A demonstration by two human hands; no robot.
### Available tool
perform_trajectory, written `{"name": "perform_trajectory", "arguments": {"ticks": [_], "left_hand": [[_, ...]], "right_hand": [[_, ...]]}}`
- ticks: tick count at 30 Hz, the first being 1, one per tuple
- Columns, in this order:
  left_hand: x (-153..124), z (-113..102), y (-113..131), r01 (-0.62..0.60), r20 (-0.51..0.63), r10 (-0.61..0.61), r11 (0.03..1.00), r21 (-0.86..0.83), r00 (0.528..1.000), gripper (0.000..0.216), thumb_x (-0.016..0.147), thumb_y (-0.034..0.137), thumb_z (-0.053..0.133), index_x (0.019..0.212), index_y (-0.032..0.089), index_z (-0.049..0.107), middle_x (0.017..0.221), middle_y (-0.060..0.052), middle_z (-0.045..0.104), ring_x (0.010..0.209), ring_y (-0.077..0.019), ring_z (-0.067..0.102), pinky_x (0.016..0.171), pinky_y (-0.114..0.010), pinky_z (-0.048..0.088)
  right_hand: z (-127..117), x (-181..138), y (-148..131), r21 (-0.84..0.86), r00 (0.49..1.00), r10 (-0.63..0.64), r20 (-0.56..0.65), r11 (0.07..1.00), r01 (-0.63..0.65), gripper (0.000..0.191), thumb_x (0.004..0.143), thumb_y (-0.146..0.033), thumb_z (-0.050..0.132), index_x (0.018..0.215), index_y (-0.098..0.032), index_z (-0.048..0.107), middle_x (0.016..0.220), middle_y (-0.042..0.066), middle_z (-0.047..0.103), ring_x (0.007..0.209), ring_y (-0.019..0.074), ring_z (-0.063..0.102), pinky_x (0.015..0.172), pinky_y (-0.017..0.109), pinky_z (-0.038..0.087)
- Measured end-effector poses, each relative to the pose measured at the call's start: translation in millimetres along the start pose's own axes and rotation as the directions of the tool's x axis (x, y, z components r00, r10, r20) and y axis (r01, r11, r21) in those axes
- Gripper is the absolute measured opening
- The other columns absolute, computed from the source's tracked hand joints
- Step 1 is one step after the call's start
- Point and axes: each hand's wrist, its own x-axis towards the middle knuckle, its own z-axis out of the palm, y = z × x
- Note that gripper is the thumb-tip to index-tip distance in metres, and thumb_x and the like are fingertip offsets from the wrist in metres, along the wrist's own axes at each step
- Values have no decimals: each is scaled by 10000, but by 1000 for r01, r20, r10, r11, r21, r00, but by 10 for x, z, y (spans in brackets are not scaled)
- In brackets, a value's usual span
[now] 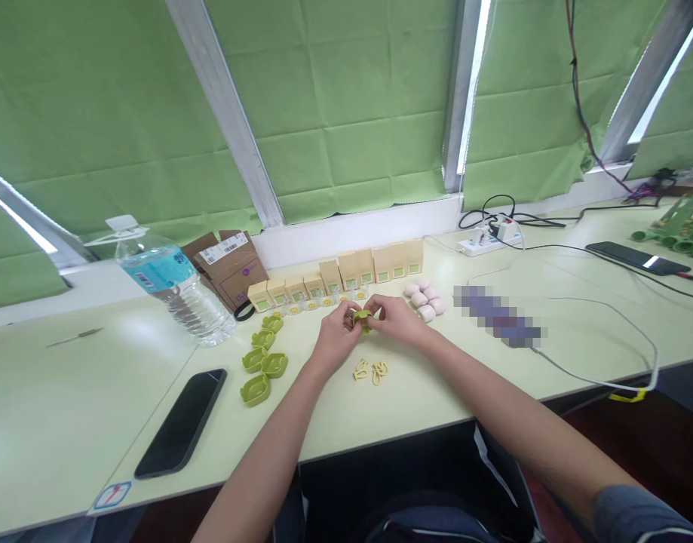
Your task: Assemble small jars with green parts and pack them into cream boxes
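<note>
- The left hand (335, 332) and right hand (400, 320) hold a case (362, 320) just behind loose rings (377, 371) on the table (403, 400).
- Five more cases (274, 365) lie left; farther left, a phone (181, 424), a water bottle (170, 279) behind it.
- Boxes (330, 279) stand in a row behind the hands (a carton (233, 268), I notice, beside its left end).
- Clustered pieces (419, 299) lie right.

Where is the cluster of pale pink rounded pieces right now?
In the head view, the pale pink cluster lies on the table right of centre, right of the right hand, near the right end of the box row.
</note>
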Motion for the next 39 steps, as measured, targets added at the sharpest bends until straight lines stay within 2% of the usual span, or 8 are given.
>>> {"name": "perform_trajectory", "arguments": {"ticks": [11,23,26,29,33,39], "left_hand": [[19,-12,-2,-16,19,16,1000,17,1000,157,792,160,557,935,219,583,763,27,631,650,-117,541,662,-242,441],[5,-11,9,-3,1,3,1000,30,1000,169,834,198,555,995,223,603,724,34,600,664,-127,550,674,-253,439],[-15,-33,63,-15,24,14,999,40,1000,201,856,205,547,1049,228,597,800,17,633,692,-129,550,687,-259,449],[-45,-60,118,-58,70,55,997,45,996,322,850,173,546,1163,240,570,986,-18,665,750,-131,566,713,-268,471],[-60,-60,102,-140,143,131,989,56,981,493,802,125,587,1271,265,532,1201,-48,622,886,-152,597,800,-294,498],[-11,-21,-15,-189,120,178,977,93,977,459,811,93,576,1237,264,569,1167,-34,629,816,-135,583,824,-309,502]], "right_hand": [[-8,-17,-23,-3,999,-19,43,1000,20,91,769,-201,618,857,-211,640,837,-22,725,589,107,586,566,227,388],[27,-26,8,-26,999,-7,45,1000,8,176,817,-283,647,987,-235,645,899,-6,722,622,109,587,569,223,382],[23,-14,17,-29,1000,3,27,1000,-3,180,817,-267,649,994,-235,648,875,-13,730,631,114,600,576,225,392],[1,-7,19,-23,999,40,-2,999,-40,219,821,-251,643,1040,-243,643,884,-16,741,645,117,622,587,228,408],[-31,-8,16,-19,997,74,-36,997,-75,263,806,-215,642,1067,-252,638,936,-16,752,655,116,643,596,229,421],[-24,-6,16,-41,997,73,-29,996,-74,274,808,-236,650,1081,-255,651,930,-17,762,667,124,651,602,234,433]]}}
